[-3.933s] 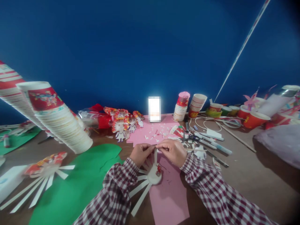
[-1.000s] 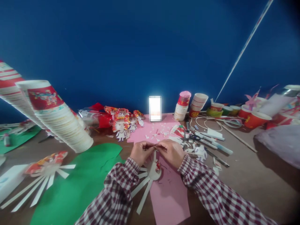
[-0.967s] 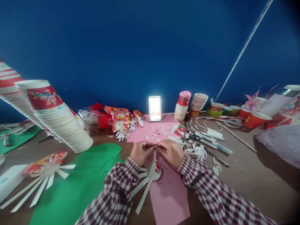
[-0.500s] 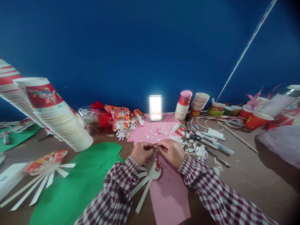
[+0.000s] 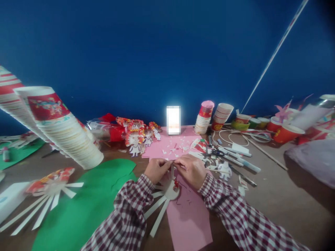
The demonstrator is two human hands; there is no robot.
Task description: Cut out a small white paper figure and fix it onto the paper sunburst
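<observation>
My left hand [image 5: 157, 170] and my right hand [image 5: 191, 170] meet over the pink paper, thumbs and fingertips pinched together. Between them they grip the upper end of a strip on a cut-open paper cup [image 5: 172, 192], whose white strips fan out from its round base. A small red print shows on the base, and other strips hang toward the lower left. My fingers hide the pinched strip end. Beneath lies a pink paper sheet [image 5: 190, 219] with dark marks. To the left, another cut cup [image 5: 53, 186] with red-orange curls rests by a green paper sheet [image 5: 78, 209].
Tall stacked paper cups [image 5: 70, 134] lean at left. Cut-out paper figures [image 5: 136, 137] stand near the wall. Pens [image 5: 248, 165], scissors [image 5: 218, 152] and scraps lie beyond my right hand. Red cups [image 5: 289, 133] and a translucent bag [image 5: 311, 160] are at the right.
My fingertips have shifted slightly on the strip, and a little more of it shows below them. Both hands stay pinched in nearly the same place.
</observation>
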